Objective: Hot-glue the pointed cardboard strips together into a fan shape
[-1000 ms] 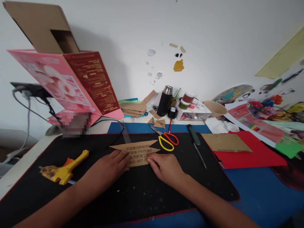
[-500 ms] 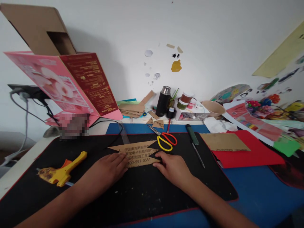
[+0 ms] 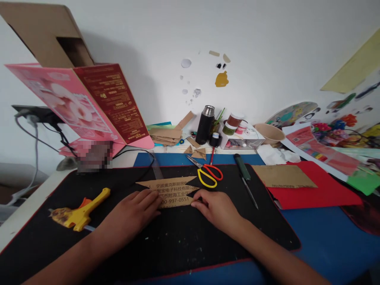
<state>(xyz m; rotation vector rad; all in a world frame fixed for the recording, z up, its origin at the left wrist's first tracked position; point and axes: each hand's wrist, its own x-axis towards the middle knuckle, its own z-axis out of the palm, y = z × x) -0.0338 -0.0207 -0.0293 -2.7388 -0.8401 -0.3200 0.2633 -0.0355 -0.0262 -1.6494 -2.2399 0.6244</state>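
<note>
Now the right hand (image 3: pixel 219 209) — curled tighter — touches the cardboard (image 3: pixel 173 192).

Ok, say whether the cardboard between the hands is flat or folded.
Flat, as far as it shows: the cardboard lies printed side up on the black mat, no fold visible; the left hand covers part.

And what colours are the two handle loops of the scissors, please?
One loop is red, the other yellow; the scissors show best in the head view.

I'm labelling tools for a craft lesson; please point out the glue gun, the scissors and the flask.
Glue gun (image 3: pixel 77 214): head view, yellow body.
Scissors (image 3: pixel 207 183): head view, yellow handle.
Flask (image 3: pixel 205 128): head view, black side.
</note>
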